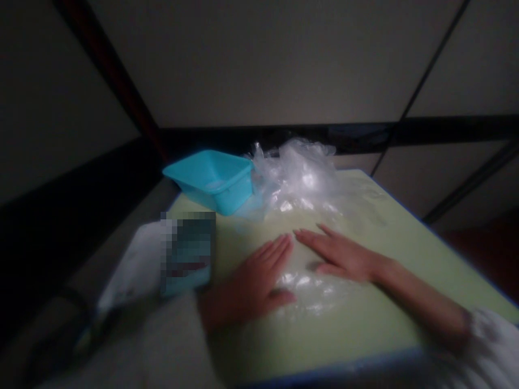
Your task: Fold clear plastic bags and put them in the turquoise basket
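Landmark: blue tub, upright at the far left of the yellow-green worktop; a pale patch shows inside, contents cannot be made out.

Clear plastic film: heaped just to the right of the tub, close against its side; contact with the tub cannot be confirmed. The film appears to run from there toward the person, under and around both hands, but a continuous piece cannot be proven in this dim light.

Left hand: nearer the person than the tub and to its right; palm down, fingers extended and close together, thumb set wide, nothing gripped. Right hand: farther right of the tub, palm down, fingers extended and slightly fanned, thumb apart, nothing gripped. Fingertips of the two hands are near each other over the film.

Condition of film, judged by its shine: near portion lies mostly flat, with creases left around the hands; far portion beside the tub is crumpled and raised, not flattened.

Also noted: a pixelated dark rectangular item on the person's side of the tub, with a whitish item to its left; identity of both unclear
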### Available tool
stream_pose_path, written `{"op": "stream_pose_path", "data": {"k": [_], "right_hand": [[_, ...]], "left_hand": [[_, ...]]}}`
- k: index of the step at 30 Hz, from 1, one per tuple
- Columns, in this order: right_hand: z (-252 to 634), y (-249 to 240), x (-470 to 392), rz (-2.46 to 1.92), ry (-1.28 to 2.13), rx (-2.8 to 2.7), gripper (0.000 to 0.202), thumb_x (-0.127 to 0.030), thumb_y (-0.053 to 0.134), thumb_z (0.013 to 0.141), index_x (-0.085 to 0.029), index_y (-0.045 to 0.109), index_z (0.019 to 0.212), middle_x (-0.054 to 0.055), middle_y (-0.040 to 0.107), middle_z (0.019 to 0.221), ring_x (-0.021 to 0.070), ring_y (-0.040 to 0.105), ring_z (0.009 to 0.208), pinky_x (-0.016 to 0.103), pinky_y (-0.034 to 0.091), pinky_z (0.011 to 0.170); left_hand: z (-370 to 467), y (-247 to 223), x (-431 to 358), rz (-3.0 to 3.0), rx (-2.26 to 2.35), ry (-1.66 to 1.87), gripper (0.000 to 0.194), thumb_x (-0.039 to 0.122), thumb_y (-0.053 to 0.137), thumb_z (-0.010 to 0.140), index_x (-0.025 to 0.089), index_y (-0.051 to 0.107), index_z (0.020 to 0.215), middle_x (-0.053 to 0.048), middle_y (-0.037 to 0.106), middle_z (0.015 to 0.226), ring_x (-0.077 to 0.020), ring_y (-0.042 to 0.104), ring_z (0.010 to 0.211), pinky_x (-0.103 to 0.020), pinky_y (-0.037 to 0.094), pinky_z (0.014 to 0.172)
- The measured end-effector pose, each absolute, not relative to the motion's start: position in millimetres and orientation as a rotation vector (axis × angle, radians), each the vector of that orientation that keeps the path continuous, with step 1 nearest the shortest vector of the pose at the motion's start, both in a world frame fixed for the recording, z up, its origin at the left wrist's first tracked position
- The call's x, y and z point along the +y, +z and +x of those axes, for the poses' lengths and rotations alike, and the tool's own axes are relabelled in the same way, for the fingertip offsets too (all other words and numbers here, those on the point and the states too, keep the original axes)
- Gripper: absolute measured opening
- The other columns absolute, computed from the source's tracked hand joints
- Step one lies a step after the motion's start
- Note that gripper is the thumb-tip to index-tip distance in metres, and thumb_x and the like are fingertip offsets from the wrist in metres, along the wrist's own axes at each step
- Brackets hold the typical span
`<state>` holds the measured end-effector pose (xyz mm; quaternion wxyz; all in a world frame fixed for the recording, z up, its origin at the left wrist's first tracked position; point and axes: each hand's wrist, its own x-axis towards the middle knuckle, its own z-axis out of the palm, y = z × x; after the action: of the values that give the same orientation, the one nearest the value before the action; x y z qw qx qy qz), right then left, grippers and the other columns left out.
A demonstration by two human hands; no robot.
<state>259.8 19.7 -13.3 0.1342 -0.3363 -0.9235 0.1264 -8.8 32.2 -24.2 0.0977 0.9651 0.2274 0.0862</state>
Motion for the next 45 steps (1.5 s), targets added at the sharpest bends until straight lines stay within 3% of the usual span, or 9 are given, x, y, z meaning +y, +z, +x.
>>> {"op": "stream_pose_path", "data": {"k": [5, 13, 21, 28, 37, 45], "right_hand": [[262.9, -10.0, 19.7, -0.999, 0.308, -2.65, 0.068, -0.051, 0.033, 0.097, -0.019, 0.007, 0.151, 0.013, 0.019, 0.154, 0.0247, 0.019, 0.142, 0.052, 0.014, 0.115], [243.2, -9.9, 12.4, -1.016, 0.267, -2.712, 0.073, -0.055, 0.032, 0.096, -0.012, 0.011, 0.151, 0.017, 0.017, 0.154, 0.0262, 0.017, 0.142, 0.05, 0.016, 0.115], [251.0, -21.8, 13.2, -1.074, 0.306, -2.735, 0.084, -0.062, 0.038, 0.091, -0.008, 0.013, 0.15, 0.019, 0.013, 0.154, 0.027, 0.013, 0.143, 0.048, 0.013, 0.116], [269.9, -24.4, 16.8, -1.113, 0.283, -2.69, 0.085, -0.061, 0.042, 0.09, -0.011, 0.008, 0.151, 0.018, 0.013, 0.154, 0.0278, 0.014, 0.143, 0.05, 0.016, 0.115], [298.8, -30.3, 22.9, -1.192, 0.212, -2.611, 0.082, -0.057, 0.046, 0.09, -0.019, 0.008, 0.151, 0.012, 0.013, 0.155, 0.0286, 0.018, 0.141, 0.046, 0.02, 0.116], [299.8, -24.4, 24.4, -1.196, 0.249, -2.598, 0.079, -0.056, 0.044, 0.091, -0.017, 0.011, 0.151, 0.015, 0.016, 0.155, 0.0302, 0.021, 0.141, 0.051, 0.024, 0.113]], "left_hand": [[-8.2, -16.2, 28.1, 2.924, 0.718, 0.355, 0.084, 0.049, 0.048, 0.089, 0.01, 0.004, 0.149, -0.019, 0.014, 0.155, -0.0278, 0.01, 0.144, -0.047, 0.019, 0.116], [10.2, -23.6, 1.7, 2.947, 0.94, 0.416, 0.061, 0.035, 0.038, 0.095, 0.004, 0.02, 0.144, -0.021, 0.026, 0.151, -0.0264, 0.018, 0.143, -0.044, 0.027, 0.114], [7.0, -35.1, 3.4, 2.947, 0.927, 0.345, 0.063, 0.038, 0.04, 0.095, 0.003, 0.021, 0.144, -0.02, 0.021, 0.153, -0.0263, 0.012, 0.144, -0.044, 0.022, 0.117], [7.2, -31.8, 3.4, 2.92, 0.908, 0.281, 0.066, 0.038, 0.043, 0.094, 0.003, 0.02, 0.145, -0.021, 0.016, 0.154, -0.0276, 0.008, 0.144, -0.045, 0.02, 0.117], [7.6, -28.3, 3.7, 2.855, 0.9, 0.299, 0.079, 0.05, 0.051, 0.088, 0.003, 0.021, 0.144, -0.024, 0.017, 0.153, -0.0304, 0.011, 0.144, -0.047, 0.023, 0.115], [5.2, -24.2, 2.9, 2.86, 0.837, 0.425, 0.089, 0.054, 0.052, 0.084, 0.008, 0.01, 0.147, -0.022, 0.015, 0.154, -0.0337, 0.012, 0.143, -0.051, 0.027, 0.113]]}}
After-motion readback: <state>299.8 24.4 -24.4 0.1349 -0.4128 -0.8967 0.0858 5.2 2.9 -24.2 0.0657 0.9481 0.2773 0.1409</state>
